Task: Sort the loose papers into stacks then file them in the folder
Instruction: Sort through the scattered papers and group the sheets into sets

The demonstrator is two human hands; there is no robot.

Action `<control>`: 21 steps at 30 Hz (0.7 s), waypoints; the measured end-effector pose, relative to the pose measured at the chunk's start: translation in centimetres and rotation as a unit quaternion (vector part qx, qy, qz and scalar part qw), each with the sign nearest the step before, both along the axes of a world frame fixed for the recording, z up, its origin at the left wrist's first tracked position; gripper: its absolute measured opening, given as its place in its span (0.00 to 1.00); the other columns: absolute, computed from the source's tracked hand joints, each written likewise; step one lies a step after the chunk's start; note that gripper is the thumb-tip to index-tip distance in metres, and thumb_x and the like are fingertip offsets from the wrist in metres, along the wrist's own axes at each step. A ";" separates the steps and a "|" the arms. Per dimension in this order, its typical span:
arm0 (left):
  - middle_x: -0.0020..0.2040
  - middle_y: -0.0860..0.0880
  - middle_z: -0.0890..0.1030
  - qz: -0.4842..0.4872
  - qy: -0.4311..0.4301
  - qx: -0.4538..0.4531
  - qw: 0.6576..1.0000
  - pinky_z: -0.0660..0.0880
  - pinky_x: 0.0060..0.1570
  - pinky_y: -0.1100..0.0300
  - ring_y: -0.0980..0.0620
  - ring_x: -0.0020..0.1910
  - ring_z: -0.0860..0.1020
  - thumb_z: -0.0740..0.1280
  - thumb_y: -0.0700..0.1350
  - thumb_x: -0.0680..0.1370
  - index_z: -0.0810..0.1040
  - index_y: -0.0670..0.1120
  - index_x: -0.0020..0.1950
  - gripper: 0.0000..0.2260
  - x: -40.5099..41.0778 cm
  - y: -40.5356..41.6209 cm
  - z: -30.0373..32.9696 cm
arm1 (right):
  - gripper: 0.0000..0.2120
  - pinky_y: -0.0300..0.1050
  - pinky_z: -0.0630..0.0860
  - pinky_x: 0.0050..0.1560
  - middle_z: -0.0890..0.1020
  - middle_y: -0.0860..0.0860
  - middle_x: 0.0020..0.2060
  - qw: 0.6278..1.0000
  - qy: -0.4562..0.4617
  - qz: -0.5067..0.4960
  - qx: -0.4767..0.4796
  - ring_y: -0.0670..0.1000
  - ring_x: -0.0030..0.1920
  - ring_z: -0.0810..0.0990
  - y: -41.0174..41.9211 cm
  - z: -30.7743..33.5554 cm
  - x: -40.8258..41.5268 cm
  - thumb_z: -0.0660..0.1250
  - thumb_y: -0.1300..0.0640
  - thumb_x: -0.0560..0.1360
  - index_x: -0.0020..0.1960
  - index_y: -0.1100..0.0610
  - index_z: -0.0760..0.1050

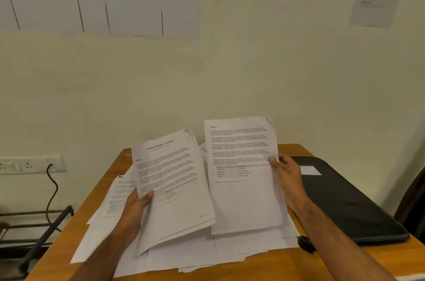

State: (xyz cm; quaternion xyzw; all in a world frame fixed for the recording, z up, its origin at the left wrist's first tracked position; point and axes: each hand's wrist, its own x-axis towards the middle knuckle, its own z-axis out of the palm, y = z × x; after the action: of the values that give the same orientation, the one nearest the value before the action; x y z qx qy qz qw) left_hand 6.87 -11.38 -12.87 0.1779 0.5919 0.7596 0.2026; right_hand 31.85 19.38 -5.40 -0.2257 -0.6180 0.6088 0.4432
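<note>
My left hand [138, 206] grips the left edge of a sheaf of printed papers [174, 179], its top sheet headed "Sample Education Transcript", held tilted above the table. My right hand [286, 175] pinches the right edge of another printed sheet [241, 179], raised upright beside the sheaf. Under both lies a loose spread of white papers [207, 255] on the wooden table [287, 267]. A black folder [345, 200] with a small white label lies closed at the right, apart from both hands.
A small black clip [305, 243] lies by my right forearm. The cream wall stands close behind the table. A wall socket with a black cable [51, 186] and a dark metal rack [34, 230] are at the left, below table level.
</note>
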 end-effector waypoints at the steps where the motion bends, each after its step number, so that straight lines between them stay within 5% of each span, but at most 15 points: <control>1: 0.60 0.46 0.83 -0.002 -0.001 0.003 1.000 0.79 0.54 0.44 0.42 0.59 0.82 0.65 0.40 0.80 0.73 0.47 0.70 0.17 0.0 0.0 0.0 | 0.11 0.54 0.82 0.55 0.87 0.52 0.53 1.000 -0.002 -0.001 0.002 0.53 0.53 0.86 -0.1 0.1 -0.1 0.69 0.57 0.79 0.61 0.58 0.78; 5: 0.60 0.44 0.83 -0.003 -0.015 0.021 1.000 0.78 0.57 0.43 0.41 0.59 0.81 0.64 0.39 0.80 0.74 0.46 0.69 0.16 0.1 -0.1 0.3 | 0.08 0.44 0.84 0.46 0.87 0.51 0.51 0.999 -0.026 -0.022 0.002 0.51 0.49 0.87 0.2 -0.1 -0.4 0.68 0.59 0.80 0.59 0.57 0.78; 9: 0.62 0.42 0.82 -0.023 -0.021 0.028 0.999 0.73 0.63 0.36 0.38 0.61 0.80 0.65 0.39 0.80 0.74 0.44 0.69 0.17 0.4 -0.4 0.9 | 0.09 0.46 0.81 0.47 0.86 0.53 0.54 0.989 -0.122 -0.081 0.035 0.50 0.48 0.85 0.6 -0.4 -1.3 0.66 0.58 0.82 0.61 0.58 0.79; 17: 0.59 0.49 0.83 -0.020 0.044 -0.048 0.998 0.76 0.62 0.45 0.46 0.58 0.81 0.63 0.38 0.82 0.75 0.49 0.67 0.14 1.8 1.9 4.0 | 0.13 0.55 0.82 0.58 0.85 0.54 0.58 0.987 -0.087 0.123 -0.058 0.56 0.56 0.85 -6.3 0.7 -5.2 0.64 0.61 0.82 0.66 0.58 0.77; 21: 0.57 0.49 0.83 -0.011 0.032 -0.062 0.997 0.78 0.53 0.51 0.47 0.55 0.82 0.62 0.37 0.82 0.75 0.47 0.66 0.14 2.2 2.0 4.1 | 0.10 0.38 0.82 0.46 0.82 0.47 0.59 0.984 -0.085 0.144 -0.069 0.47 0.51 0.84 -8.8 1.0 -6.6 0.63 0.62 0.83 0.64 0.57 0.76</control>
State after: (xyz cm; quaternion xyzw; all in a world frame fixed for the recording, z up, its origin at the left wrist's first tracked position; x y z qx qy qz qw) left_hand 9.03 -9.35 -8.77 0.1954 0.6422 0.7129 0.2028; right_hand 25.24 10.57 -4.44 -0.2155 -0.6363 0.6857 0.2803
